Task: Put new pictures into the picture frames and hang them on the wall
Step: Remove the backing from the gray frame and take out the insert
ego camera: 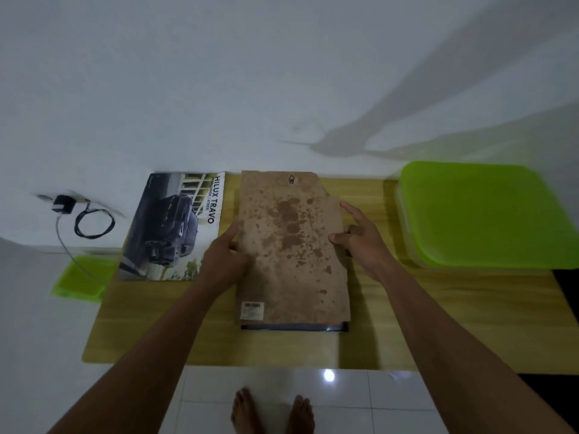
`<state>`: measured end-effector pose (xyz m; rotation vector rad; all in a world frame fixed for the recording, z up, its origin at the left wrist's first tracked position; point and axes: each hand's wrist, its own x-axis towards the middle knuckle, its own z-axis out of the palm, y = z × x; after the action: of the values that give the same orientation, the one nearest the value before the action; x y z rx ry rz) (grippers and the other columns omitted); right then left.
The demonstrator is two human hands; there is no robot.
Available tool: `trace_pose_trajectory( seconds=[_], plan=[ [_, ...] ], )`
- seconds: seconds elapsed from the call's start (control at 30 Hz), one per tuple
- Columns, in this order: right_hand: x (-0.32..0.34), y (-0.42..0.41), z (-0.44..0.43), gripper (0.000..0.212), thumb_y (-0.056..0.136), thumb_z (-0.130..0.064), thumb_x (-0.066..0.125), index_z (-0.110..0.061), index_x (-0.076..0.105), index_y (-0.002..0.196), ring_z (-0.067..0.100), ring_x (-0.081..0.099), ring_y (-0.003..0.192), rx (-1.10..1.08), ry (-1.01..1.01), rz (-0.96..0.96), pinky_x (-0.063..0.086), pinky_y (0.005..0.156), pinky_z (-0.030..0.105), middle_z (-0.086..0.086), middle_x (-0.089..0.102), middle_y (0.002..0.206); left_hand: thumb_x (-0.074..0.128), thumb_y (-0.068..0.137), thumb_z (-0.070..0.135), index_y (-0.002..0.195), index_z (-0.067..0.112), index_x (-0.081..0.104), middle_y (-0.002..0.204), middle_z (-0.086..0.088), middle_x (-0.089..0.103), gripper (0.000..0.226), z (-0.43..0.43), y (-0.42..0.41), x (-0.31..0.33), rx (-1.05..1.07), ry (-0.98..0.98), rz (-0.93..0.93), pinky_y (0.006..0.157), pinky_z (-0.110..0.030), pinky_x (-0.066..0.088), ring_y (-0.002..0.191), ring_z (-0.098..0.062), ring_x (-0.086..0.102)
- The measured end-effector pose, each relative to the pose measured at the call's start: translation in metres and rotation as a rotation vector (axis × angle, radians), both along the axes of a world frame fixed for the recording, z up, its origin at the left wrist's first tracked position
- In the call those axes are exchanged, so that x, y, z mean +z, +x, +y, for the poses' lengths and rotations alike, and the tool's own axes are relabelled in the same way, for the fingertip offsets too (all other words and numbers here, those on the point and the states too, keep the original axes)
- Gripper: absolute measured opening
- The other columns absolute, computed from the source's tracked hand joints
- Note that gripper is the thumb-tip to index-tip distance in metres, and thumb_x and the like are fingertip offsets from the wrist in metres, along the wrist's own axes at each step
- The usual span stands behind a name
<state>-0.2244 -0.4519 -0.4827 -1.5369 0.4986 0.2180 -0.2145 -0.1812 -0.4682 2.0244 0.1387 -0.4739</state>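
A stained brown backing board [291, 245] with a small metal hanger near its far edge lies over a dark picture frame [294, 326], which shows only along the near edge. My left hand [224, 261] grips the board's left edge. At the right edge, my right hand [360, 239] pinches the board with thumb on top and fingers stretched along it. A printed car picture [169, 227] with the words HILUX TRAVO lies flat on the table to the left of the board.
The wooden table [438, 308] stands against a white wall. A large green-lidded container [479, 214] sits at its right end. A small green lid [81, 277] lies left of the table, with a black charger and coiled cable [91, 220] plugged in above. My bare feet [272, 411] stand on white tiles.
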Motion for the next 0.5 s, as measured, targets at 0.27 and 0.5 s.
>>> trace_pose_trajectory(
  seconds=[0.27,0.5],
  plan=[
    [0.04,-0.034,-0.02,0.048,0.087,-0.001,0.07,-0.016,0.049,0.127,0.023,0.068,0.093,-0.113,-0.058,-0.039,0.051,0.072,0.036,0.01,0.067,0.103,0.065,0.074,-0.002,0.13,0.058,0.033,0.104,0.005,0.071,0.089,-0.02,0.008,0.05,-0.16,-0.106,-0.012,0.072,-0.031,0.057,0.09,-0.017,0.068],
    [0.071,-0.064,-0.091,0.067,0.085,-0.004,0.074,-0.022,0.045,0.143,0.023,0.063,0.09,-0.149,-0.208,-0.044,0.05,0.068,0.032,0.008,0.061,0.097,0.065,0.085,0.001,0.139,0.046,0.028,0.104,0.01,0.063,0.079,-0.1,0.006,0.076,-0.258,-0.163,-0.038,0.057,-0.019,0.049,0.085,-0.013,0.062]
  ],
)
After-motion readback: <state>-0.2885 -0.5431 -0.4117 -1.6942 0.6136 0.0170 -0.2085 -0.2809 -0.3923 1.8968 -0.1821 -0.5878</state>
